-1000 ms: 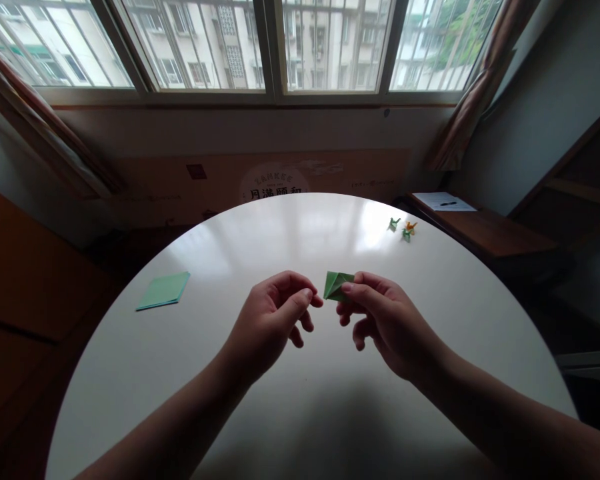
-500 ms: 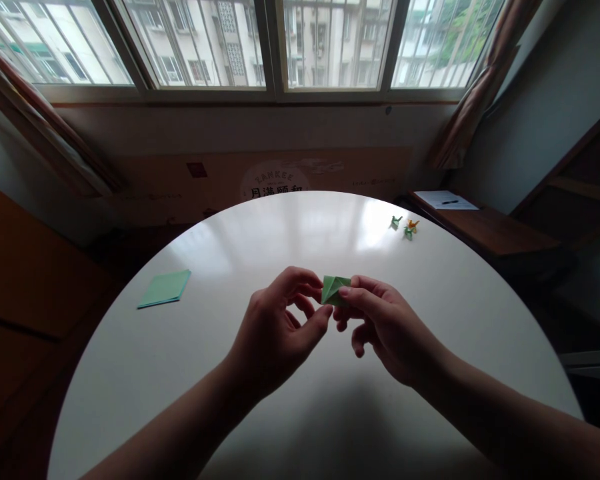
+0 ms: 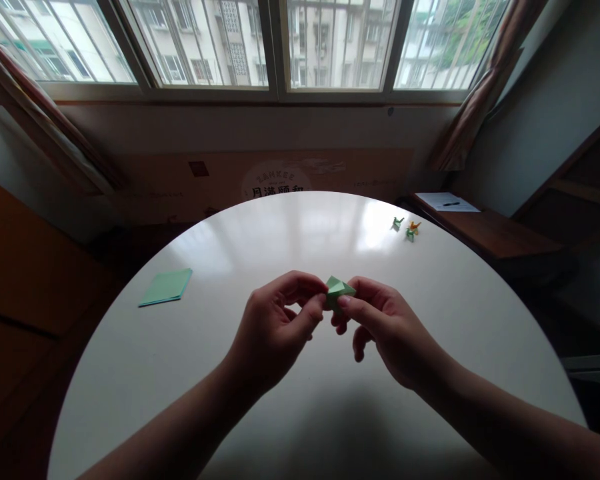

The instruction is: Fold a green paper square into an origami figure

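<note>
A small piece of folded green origami paper [image 3: 339, 288] is held above the table between both hands, with one flap raised toward the top. My left hand [image 3: 285, 327] pinches its left edge between thumb and forefinger. From the other side, my right hand [image 3: 383, 323] grips the lower right part, its thumb in front and the forefinger behind. The remaining right fingers curl below the paper. Fingertips cover parts of both paper edges.
The round white table [image 3: 260, 233] carries a stack of green paper squares [image 3: 166, 287] at left. Several little folded paper birds [image 3: 410, 233], green and orange, stand at the far right. Beyond the edge, a wooden side table [image 3: 505, 233] holds a white sheet [image 3: 445, 202] with a pen.
My left thumb and forefinger have closed on the paper's left edge. A flap that lay flat now stands raised, and the paper's outline has turned pointed.
</note>
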Demonstrator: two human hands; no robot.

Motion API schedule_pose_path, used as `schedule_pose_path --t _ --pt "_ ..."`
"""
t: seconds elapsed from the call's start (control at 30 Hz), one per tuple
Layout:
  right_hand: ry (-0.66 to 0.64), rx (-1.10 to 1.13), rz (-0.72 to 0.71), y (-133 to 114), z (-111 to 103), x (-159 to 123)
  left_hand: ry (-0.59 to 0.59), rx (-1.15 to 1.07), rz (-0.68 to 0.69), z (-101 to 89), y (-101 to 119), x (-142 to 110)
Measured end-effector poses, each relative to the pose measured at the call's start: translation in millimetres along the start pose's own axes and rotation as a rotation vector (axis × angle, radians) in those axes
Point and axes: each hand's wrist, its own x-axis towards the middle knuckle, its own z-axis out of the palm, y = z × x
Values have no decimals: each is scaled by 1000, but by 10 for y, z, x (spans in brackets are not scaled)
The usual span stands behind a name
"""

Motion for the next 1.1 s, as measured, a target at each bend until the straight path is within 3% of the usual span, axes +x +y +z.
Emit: schedule_pose_path --t 0.3,0.47,0.63,0.87,1.1 --pt "23 55 -174 45 -19 2 -44 -93 -22 -1 8 -33" --pt "-23 19 -278 18 -17 -14 -76 -97 38 -3 33 -42" --pt "20 13 -315 1 19 -45 -42 -96 69 18 47 -74" --pt "48 -47 -338 13 62 -91 -49 -333 -63 47 23 -76" --pt "53 -79 -358 25 97 -120 -60 -389 -90 50 27 -98"
